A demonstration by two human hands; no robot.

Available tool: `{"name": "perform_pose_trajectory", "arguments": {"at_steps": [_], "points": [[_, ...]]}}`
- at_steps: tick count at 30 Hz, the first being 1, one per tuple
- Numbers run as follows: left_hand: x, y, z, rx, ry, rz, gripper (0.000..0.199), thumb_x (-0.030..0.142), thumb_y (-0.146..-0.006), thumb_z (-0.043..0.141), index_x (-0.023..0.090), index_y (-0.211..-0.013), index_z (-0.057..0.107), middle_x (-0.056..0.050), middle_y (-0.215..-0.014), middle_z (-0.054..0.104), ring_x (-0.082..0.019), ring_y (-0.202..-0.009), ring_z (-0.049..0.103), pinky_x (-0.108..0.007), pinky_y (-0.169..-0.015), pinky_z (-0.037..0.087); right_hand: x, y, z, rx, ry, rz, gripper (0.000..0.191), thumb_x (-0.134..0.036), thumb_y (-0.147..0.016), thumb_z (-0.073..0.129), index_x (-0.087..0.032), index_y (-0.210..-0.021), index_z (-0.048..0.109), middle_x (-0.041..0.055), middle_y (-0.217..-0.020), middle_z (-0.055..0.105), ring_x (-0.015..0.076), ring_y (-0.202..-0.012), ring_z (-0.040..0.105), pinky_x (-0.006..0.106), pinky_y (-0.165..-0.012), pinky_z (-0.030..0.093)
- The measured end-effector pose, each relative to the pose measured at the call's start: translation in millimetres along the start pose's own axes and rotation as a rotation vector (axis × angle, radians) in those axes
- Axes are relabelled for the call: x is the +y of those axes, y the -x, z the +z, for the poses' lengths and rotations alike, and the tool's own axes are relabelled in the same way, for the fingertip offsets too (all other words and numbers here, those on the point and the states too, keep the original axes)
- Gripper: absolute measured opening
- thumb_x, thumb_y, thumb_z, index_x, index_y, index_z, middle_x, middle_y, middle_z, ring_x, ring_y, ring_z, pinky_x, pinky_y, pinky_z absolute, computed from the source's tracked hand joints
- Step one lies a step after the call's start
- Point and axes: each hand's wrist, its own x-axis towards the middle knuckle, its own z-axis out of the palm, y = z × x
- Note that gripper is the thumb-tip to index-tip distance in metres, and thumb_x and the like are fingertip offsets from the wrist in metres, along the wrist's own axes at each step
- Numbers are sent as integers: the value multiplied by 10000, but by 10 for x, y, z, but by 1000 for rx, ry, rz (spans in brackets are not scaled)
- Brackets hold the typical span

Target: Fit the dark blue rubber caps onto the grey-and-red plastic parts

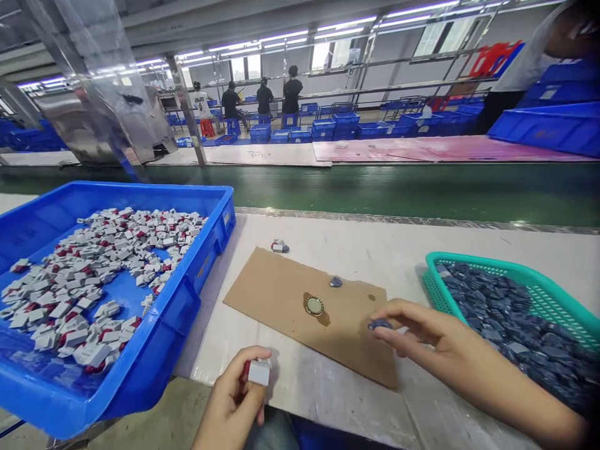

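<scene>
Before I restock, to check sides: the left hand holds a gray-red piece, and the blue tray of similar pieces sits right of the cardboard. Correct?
Not quite: in the head view, the blue tray sits left of the cardboard, not right. The left hand does hold a gray-red piece.

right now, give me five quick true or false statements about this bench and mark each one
1. The left grip holds a gray-and-red plastic part. True.
2. The green basket is filled with white bottles. False: it holds dark blue-gray pieces.
3. The round gold-rimmed piece lies on the cardboard sheet. True.
4. The right grip is inside the blue tray. False: it is at the cardboard sheet's right end, pinching a dark blue part.
5. The blue tray stands to the right of the cardboard sheet. False: it stands to the left.
</scene>
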Motion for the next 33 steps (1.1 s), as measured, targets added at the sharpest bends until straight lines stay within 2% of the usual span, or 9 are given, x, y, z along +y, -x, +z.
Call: {"name": "perform_pose_trajectory", "arguments": {"at_steps": [4,8,10,14,16,20,23,27,33], "points": [[-43,-20,6,-117,345,-87,457,539,-656,635,250,-1002,560,-18,-706,566,-112,-505,509,-127,-296,292,-95,-162,157,-85,19,-73,271,-410,-846,415,-203,-936,565,36,-694,615,175,-623,579,269,-540,457],[-17,-36,18,58,318,-35,361,543,-741,554,212,-884,579,-23,-678,570,-87,-495,479,-128,-345,328,-149,-377,289,-85,239,-247,273,-283,-853,374,-185,-993,587,66,-876,636,180,-701,577,290,-601,443],[28,-41,33,165,255,33,339,492,-741,590,222,-945,569,-29,-744,595,-81,-514,482,-137,-377,353,-163,-469,340,-60,338,-293,272,-235,-852,374,-182,-1012,588,66,-863,638,196,-764,575,308,-670,435],[115,-73,52,258,250,87,640,411,-699,674,268,-1258,397,10,-727,585,-62,-473,441,-146,-411,380,-160,-572,407,-24,426,-304,227,-173,-851,382,-188,-987,564,34,-807,624,179,-753,559,280,-662,410],[136,-104,57,268,279,75,722,386,-672,705,255,-1295,364,33,-670,565,-49,-450,409,-132,-398,355,-155,-591,423,-25,451,-289,200,-153,-845,388,-186,-944,558,24,-799,620,170,-732,552,263,-637,399],[149,-167,108,254,304,-5,612,385,-621,737,184,-1159,527,-7,-716,638,-38,-436,424,-141,-420,392,-163,-609,432,-42,524,-284,191,-148,-846,398,-191,-905,575,20,-797,624,169,-732,555,252,-624,390],[158,-216,184,234,324,-47,491,374,-558,770,155,-976,635,-52,-758,685,-85,-518,533,-159,-449,440,-184,-633,435,-55,603,-295,195,-167,-851,411,-198,-881,601,30,-845,627,185,-766,563,267,-640,384],[148,-296,260,222,380,-66,382,308,-538,773,155,-874,674,-63,-747,701,-142,-639,604,-158,-435,444,-235,-680,443,-77,654,-282,182,-160,-832,439,-194,-798,615,34,-827,613,185,-738,559,268,-612,362],[151,-369,271,212,425,-104,350,244,-537,760,161,-866,674,-40,-739,696,-123,-636,590,-152,-452,431,-290,-754,425,-127,672,-252,166,-164,-819,478,-206,-750,623,12,-814,610,161,-719,567,237,-579,360]]}}
